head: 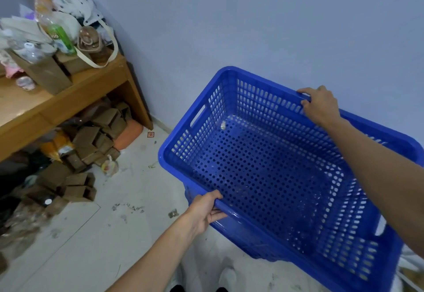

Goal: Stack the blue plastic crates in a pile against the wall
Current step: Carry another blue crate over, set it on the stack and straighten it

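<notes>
A large blue plastic crate [263, 172] with perforated walls and floor fills the right half of the view, close to the pale wall [252, 27]. It is empty apart from a small scrap near its far corner. My left hand [206, 209] grips the near long rim. My right hand [320, 104] grips the far long rim, next to the wall. A second blue crate may sit beneath it; I cannot tell for certain.
A wooden table [68, 94] stands at the left against the wall, loaded with bottles, bags and cardboard boxes. Several small cardboard boxes [85, 154] and rubbish are heaped under it. The tiled floor [114, 222] is dirty. My feet show at the bottom edge.
</notes>
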Motion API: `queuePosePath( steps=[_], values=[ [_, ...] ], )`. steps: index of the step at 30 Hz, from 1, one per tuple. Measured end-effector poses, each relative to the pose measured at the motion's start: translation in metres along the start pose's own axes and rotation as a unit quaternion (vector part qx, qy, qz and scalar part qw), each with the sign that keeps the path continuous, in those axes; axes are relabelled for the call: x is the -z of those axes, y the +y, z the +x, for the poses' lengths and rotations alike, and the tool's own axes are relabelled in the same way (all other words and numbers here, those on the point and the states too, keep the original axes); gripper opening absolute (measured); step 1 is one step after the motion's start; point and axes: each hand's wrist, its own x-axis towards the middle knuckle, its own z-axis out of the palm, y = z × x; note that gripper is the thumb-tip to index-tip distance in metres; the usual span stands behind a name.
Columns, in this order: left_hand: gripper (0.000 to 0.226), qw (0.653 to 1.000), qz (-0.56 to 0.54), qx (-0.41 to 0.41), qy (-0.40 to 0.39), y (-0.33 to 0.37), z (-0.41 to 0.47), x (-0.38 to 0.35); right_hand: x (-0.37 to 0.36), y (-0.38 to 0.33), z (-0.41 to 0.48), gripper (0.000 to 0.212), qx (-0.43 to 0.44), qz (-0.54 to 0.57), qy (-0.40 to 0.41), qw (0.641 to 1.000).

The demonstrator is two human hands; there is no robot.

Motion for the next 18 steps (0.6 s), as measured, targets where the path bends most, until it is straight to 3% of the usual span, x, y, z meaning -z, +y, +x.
queuePosePath(
  steps=[18],
  values=[
    [0.028, 0.999, 0.015, -0.009, 0.028, 0.003, 0.004, -0.012, -0.016, -0.002, 0.007, 0.037, -0.037, -0.004, 0.006, 0.999]
  ],
)
